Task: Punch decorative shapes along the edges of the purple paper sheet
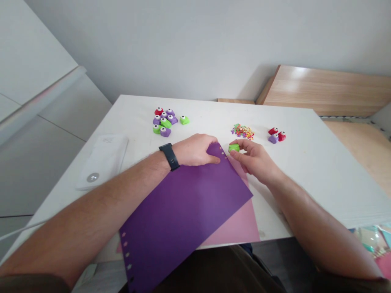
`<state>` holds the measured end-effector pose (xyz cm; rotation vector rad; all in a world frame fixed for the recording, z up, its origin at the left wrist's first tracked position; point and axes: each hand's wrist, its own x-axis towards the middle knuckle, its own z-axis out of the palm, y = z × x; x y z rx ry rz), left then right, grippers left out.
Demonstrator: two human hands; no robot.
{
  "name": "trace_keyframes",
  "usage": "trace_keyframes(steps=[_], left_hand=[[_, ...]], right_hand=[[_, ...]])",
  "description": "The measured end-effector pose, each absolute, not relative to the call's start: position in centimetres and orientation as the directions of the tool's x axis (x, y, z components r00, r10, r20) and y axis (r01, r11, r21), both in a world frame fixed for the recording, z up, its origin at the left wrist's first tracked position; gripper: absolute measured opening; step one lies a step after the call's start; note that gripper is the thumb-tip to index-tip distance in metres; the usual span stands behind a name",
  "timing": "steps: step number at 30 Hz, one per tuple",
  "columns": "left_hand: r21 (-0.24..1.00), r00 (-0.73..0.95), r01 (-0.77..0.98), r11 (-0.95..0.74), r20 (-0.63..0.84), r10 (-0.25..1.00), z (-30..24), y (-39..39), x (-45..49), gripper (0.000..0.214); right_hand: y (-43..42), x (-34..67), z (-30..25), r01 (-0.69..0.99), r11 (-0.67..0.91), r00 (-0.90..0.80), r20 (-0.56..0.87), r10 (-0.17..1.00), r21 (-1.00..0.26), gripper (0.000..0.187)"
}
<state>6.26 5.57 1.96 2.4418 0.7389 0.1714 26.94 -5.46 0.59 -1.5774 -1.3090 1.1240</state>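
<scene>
My left hand (200, 149), with a dark watch on the wrist, grips the far corner of a purple sheet of paper (189, 203), thumb on top and the other fingers partly hidden. Small shapes are punched along the sheet's right edge near my hand and along its lower left edge. Just right of that edge, my right hand (252, 158) holds a small green craft punch (234, 148) between thumb and fingers, apart from the paper. Beneath the purple sheet lies a pink sheet (235, 228), showing at the right and bottom.
Several red, purple and green craft punches (165, 122) cluster at the back left, with one green punch (184, 119) beside them. A pile of colourful paper cut-outs (243, 131) lies beyond my right hand. Three punches (276, 135) stand farther right. A white flat device (104, 160) lies left.
</scene>
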Motion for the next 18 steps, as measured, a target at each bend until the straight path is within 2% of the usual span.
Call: trace_keyframes(steps=[6,10,18], left_hand=[[0.569,0.838,0.469,-0.675,-0.045,0.544,2.2,5.4,6.2,0.037],[0.576,0.85,0.442,-0.688,-0.022,0.527,2.3,5.4,6.2,0.037],[0.572,0.847,0.44,-0.693,-0.006,0.532,2.2,5.2,6.3,0.037]], right_hand=[[-4.9,28.0,1.1,0.175,-0.179,0.124,-0.158,0.98,-0.968,0.038],[-4.8,28.3,1.2,0.107,-0.187,0.124,-0.174,0.977,-0.976,0.046],[-4.6,28.5,1.2,0.088,-0.202,0.132,-0.19,0.973,-0.975,0.05]])
